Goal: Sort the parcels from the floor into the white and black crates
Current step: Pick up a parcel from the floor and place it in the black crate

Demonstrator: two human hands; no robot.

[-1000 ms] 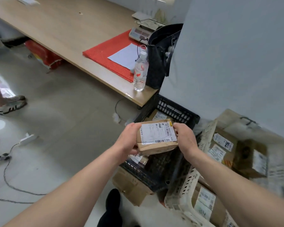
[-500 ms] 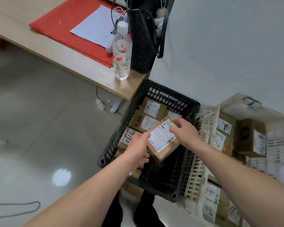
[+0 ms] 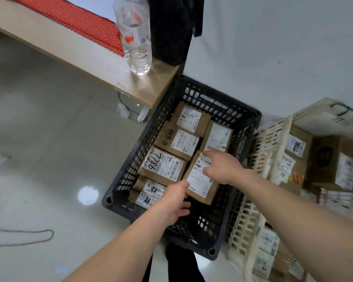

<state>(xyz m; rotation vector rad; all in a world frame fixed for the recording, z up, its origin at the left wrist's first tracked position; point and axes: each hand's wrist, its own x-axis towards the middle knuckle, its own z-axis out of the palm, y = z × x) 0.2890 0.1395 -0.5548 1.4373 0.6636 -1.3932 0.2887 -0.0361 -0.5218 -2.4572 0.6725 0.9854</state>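
1. One black crate point(image 3: 212, 100).
2. Six parcels point(image 3: 163, 165) inside the black crate, counting the held parcel point(image 3: 200, 180).
3. Two hands over the black crate: left hand point(image 3: 171, 202) and right hand point(image 3: 222, 167), both gripping the held parcel.
4. Two white crates point(image 3: 273, 143) just right of the black crate; the parcels in them are too blurred to count.
5. One water bottle point(image 3: 137, 37), one red mat point(image 3: 80, 19) and one black bag point(image 3: 169, 27), on one table point(image 3: 147, 84) beyond the black crate's far-left corner.

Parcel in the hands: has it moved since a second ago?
Yes. The parcel has dropped from above the black crate into it, beside the 7786 parcel, left hand and right hand holding it.
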